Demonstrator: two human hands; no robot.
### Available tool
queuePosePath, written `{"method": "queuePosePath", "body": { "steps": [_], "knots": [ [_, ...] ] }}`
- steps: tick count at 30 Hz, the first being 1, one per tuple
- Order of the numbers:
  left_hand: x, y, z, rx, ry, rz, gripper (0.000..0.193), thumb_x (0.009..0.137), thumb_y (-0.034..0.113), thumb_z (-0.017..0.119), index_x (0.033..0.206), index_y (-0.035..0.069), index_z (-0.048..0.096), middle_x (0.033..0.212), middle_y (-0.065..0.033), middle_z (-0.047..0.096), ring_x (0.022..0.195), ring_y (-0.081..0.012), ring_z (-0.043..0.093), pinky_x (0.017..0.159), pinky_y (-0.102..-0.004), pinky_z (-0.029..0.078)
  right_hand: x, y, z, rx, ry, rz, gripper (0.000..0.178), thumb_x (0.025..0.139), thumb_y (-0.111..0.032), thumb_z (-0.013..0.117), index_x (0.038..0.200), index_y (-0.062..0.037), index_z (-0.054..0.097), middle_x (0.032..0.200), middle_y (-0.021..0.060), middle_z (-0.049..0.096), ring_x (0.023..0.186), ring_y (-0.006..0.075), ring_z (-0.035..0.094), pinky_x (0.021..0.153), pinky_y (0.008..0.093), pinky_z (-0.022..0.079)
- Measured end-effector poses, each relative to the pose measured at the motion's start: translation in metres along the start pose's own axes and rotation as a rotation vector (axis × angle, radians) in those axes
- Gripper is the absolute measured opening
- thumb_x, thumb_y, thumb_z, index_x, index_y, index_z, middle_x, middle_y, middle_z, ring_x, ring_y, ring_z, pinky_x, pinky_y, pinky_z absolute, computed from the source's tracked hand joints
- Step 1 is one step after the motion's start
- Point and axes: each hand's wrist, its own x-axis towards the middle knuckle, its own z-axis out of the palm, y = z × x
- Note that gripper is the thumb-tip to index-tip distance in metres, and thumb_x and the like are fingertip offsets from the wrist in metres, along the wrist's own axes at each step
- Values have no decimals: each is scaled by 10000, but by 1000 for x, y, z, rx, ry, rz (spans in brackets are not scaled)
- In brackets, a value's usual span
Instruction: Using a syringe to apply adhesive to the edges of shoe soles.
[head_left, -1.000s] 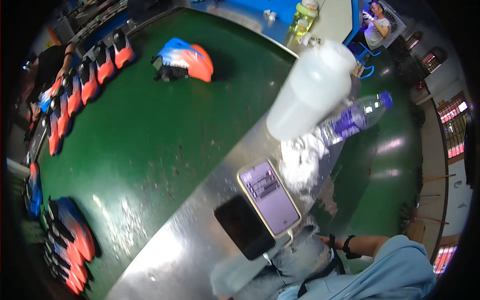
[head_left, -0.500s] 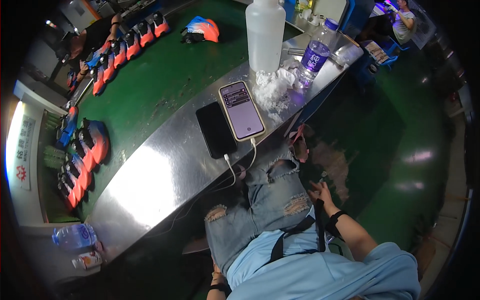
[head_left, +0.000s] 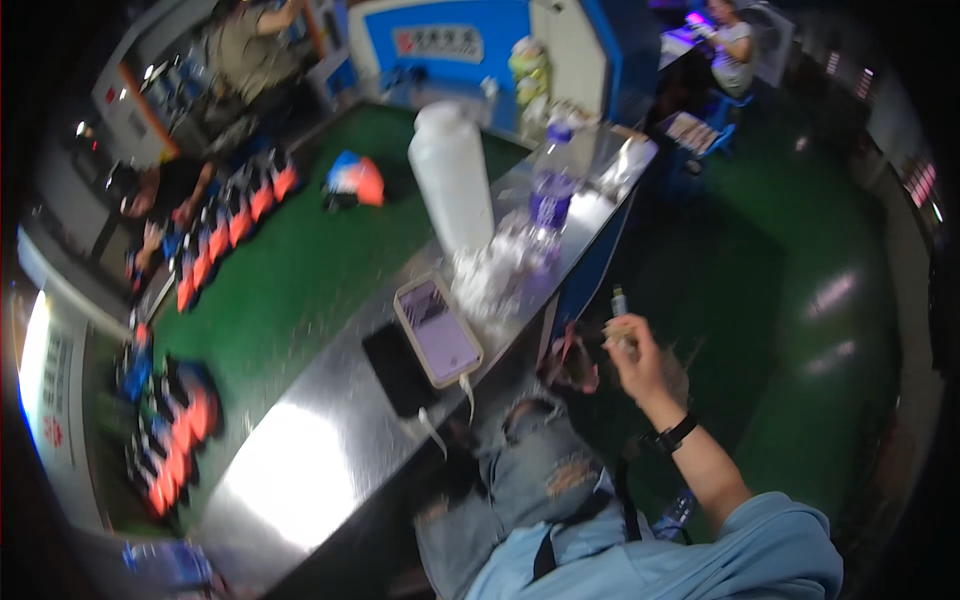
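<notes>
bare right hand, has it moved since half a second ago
Yes: the bare right hand has moved forward, nearer the purple-labelled clear plastic bottle on the silver metal table.

Lettering on the blue panel (head_left: 500, 45) and purple label (head_left: 550, 208) is blurred.

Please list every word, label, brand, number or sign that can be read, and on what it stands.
White sign on the blue panel: too blurred.
Purple bottle label: too blurred.
Lit phone screen: too blurred.
White wall sign, far left: too blurred.
Nothing can be quoted.
</notes>
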Motion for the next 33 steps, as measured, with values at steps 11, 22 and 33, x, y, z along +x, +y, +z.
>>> {"method": "queuePosePath", "body": {
  "steps": [11, 22, 33],
  "knots": [
    [154, 70, -22, 46, 86, 298, 264, 863, 220, 502, 1014, 28, 602, 935, -140, 625, 829, -294, 587, 688, -407, 457, 54, -44, 80, 397, -315, -187, 271, 842, -133, 555, 1085, -41, 481, 984, 34, 500, 888, 76, 487, 761, 218, 397],
    [175, 75, -26, 86, 125, 309, 258, 861, 221, 501, 1006, 36, 607, 927, -137, 626, 820, -296, 587, 680, -410, 458, 53, -25, 102, 613, -434, 22, 300, 865, -124, 523, 1147, -47, 457, 1018, 38, 517, 902, 85, 521, 765, 221, 428],
    [177, 70, -30, 118, 197, 290, 252, 860, 221, 499, 997, 43, 612, 919, -134, 628, 810, -298, 587, 672, -413, 458, 55, -32, 83, 492, -429, -54, 278, 875, -108, 491, 1141, -40, 449, 1029, 47, 506, 927, 105, 516, 806, 265, 455]
  ]
}}
